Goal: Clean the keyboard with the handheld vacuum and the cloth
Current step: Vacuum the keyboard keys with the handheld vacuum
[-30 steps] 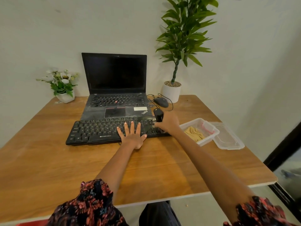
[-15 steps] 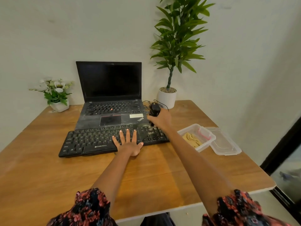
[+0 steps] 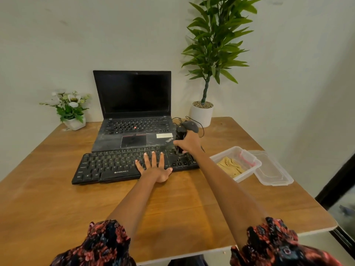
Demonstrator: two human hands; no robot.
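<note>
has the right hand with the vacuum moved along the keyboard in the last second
Yes, slightly. The right hand and vacuum shifted toward the laptop, off the keyboard's right end. The left hand stayed flat.

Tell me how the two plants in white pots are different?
The tall leafy green plant in the round white pot has only leaves; the small bunch in the squarish white pot has white flowers. The tall one stands right of the open black laptop, the small one left. Both stand against the wall.

Open black laptop [image 3: 134, 116] at the back of the wooden bench [image 3: 57, 198], screen dark. Small white flower pot [image 3: 74, 122] to its left, tall potted plant [image 3: 202, 112] to its right, grey mouse [image 3: 191, 126] just beside that pot. Clear plastic lid [image 3: 272, 169] near the right edge.
</note>
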